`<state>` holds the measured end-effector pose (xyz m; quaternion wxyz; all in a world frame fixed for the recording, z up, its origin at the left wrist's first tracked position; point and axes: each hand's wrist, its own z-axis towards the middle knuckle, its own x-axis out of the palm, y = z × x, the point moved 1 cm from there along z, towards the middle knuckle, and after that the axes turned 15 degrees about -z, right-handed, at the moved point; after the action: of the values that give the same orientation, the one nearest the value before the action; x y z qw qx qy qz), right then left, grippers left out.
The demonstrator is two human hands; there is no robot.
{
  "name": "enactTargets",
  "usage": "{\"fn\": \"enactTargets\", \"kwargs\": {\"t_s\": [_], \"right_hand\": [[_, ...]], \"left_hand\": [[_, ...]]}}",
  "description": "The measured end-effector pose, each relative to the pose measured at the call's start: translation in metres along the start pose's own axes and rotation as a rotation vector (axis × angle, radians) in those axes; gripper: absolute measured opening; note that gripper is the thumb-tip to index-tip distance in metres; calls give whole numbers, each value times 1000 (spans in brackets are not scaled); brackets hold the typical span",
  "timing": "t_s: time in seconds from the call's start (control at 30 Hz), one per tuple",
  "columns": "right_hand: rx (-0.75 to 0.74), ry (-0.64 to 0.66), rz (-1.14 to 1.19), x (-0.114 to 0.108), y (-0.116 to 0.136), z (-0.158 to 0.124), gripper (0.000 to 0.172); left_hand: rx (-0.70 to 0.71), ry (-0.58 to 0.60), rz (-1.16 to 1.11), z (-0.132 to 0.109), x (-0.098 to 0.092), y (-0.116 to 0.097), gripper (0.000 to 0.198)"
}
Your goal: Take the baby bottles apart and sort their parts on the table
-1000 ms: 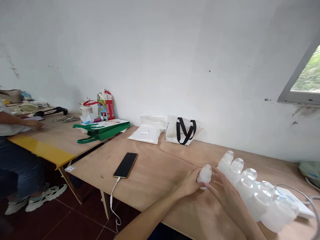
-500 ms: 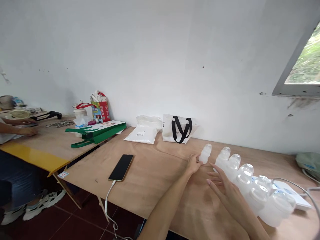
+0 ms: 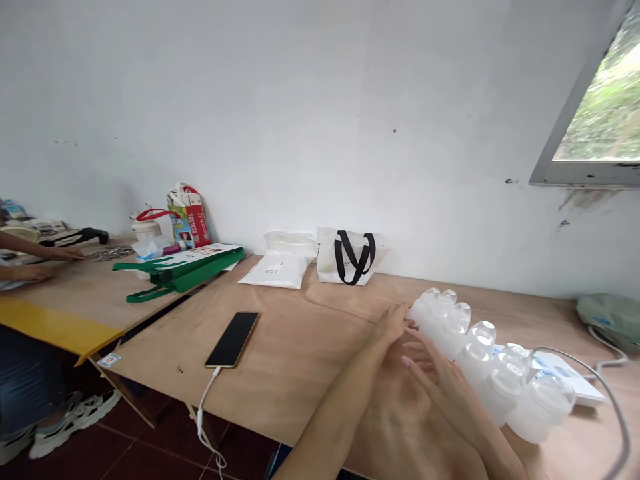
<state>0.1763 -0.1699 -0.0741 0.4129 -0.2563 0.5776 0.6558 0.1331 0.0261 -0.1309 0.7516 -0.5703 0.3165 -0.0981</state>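
Observation:
Several translucent white baby bottles with clear domed caps stand close together on the wooden table. My left hand (image 3: 395, 323) is at the far end of the group, its fingers closed on the side of a baby bottle (image 3: 421, 311). Part of that bottle's lower side is hidden by the fingers. My right hand (image 3: 434, 365) lies alongside the nearer bottles (image 3: 475, 352), fingers stretched and apart, with nothing in it.
A black phone (image 3: 233, 340) on a white cable lies to the left. White plastic packages (image 3: 277, 268) and a white bag with black handles (image 3: 350, 257) sit by the wall. A white device (image 3: 567, 377) is behind the bottles. Another person's hands (image 3: 35, 270) show far left.
My left hand has brought its bottle rightward against the others, closing the gap. My right hand stays beside the bottles. The view has turned slightly right, and the other person's hands have shifted.

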Motion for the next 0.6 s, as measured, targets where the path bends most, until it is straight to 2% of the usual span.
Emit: {"fn": "enactTargets", "kwargs": {"t_s": [0.13, 0.23, 0.3, 0.37, 0.5, 0.6], "right_hand": [[-44, -53, -29, -7, -4, 1, 51], [11, -203, -67, -20, -10, -1, 42], [89, -323, -62, -31, -17, -5, 42], [135, -389, -43, -40, -25, -9, 42], [159, -354, -6, -47, -31, -12, 42], [127, -266, -20, -35, -20, -8, 41]], "left_hand": [[-26, 7, 61, 4, 4, 3, 35], [-20, 3, 93, 5, 6, 6, 46], [-9, 4, 105, 7, 7, 6, 57], [7, 9, 107, 10, 9, 6, 61], [37, -3, 112, 6, 15, 8, 55], [68, -27, 149, -10, 13, 13, 49]]}}
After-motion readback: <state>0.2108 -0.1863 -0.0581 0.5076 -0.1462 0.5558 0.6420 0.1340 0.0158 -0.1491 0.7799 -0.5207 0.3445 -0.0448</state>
